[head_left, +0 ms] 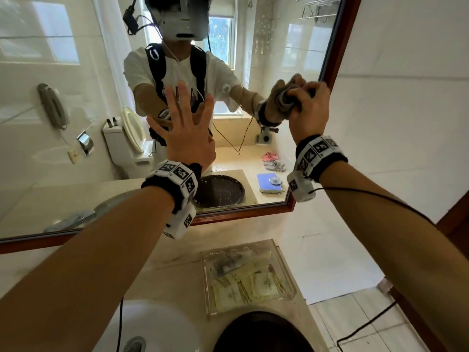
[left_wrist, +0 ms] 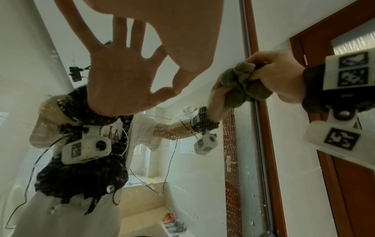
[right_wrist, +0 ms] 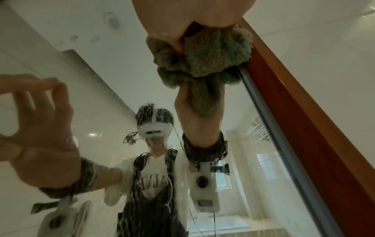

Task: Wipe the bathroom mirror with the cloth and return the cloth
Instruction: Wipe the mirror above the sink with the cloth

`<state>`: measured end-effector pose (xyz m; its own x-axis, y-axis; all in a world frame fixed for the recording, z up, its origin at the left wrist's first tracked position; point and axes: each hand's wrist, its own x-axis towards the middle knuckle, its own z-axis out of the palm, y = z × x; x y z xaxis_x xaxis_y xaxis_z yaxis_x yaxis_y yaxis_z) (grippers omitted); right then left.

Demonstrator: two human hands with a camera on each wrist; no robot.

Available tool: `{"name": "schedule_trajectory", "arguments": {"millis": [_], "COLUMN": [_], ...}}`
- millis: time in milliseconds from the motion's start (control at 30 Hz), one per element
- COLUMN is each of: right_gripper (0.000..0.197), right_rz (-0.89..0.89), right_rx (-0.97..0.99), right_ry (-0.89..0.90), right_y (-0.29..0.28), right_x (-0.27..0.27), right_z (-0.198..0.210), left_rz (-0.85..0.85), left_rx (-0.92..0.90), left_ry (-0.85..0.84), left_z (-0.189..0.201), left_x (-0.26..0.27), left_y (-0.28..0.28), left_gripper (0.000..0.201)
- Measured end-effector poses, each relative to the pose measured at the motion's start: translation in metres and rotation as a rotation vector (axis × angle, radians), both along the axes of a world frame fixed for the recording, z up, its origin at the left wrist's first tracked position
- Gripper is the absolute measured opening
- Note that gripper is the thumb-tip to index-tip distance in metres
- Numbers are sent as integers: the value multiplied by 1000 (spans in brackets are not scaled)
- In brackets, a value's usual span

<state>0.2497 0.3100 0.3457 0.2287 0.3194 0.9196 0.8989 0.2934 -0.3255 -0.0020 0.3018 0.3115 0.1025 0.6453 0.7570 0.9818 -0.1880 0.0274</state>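
Note:
The wood-framed mirror (head_left: 76, 97) fills the wall above the counter, and its glass is speckled with water spots (left_wrist: 229, 200). My right hand (head_left: 308, 107) grips a bunched grey-green cloth (left_wrist: 255, 89) and presses it on the glass right beside the mirror's right frame (head_left: 340, 47). In the right wrist view the cloth (right_wrist: 219, 52) bulges out under my curled fingers (right_wrist: 176, 36) and touches the frame. My left hand (head_left: 186, 128) lies flat against the glass with its fingers spread, holding nothing. The glass reflects both hands and the person.
On the beige counter (head_left: 177, 262) below the mirror stands a clear tray (head_left: 286, 265) with sachets. A white basin (head_left: 152, 326) and a black round object (head_left: 261, 334) lie at the near edge. A brown wooden door (left_wrist: 345, 184) stands to the right.

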Motion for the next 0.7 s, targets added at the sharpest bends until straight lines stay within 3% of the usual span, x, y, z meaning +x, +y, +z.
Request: {"name": "schedule_trajectory", "arguments": {"millis": [133,267,467,533,700], "right_gripper": [28,26,19,17,19], "right_rz": [-30,-37,-110,-117,-153], "right_rx": [-50,-232,-677,-697,-692], "right_ry": [47,101,496,620,644], "right_y": [-3,-15,-27,-25,-22], "right_x": [-7,-11,-17,-23,-28], "right_z": [-35,-102,-211,-227,-230], "left_rz": [1,14,5,10,39], "left_rx": [-2,3,16,19,54], "left_ry": [-1,15,23,34,38], "left_z": [0,-1,-2,-3,-6], "left_x": [0,-1,-3,-4,-1], "left_y": [0,-1,3,5,5], "left_gripper": [95,97,99,98,93]}}
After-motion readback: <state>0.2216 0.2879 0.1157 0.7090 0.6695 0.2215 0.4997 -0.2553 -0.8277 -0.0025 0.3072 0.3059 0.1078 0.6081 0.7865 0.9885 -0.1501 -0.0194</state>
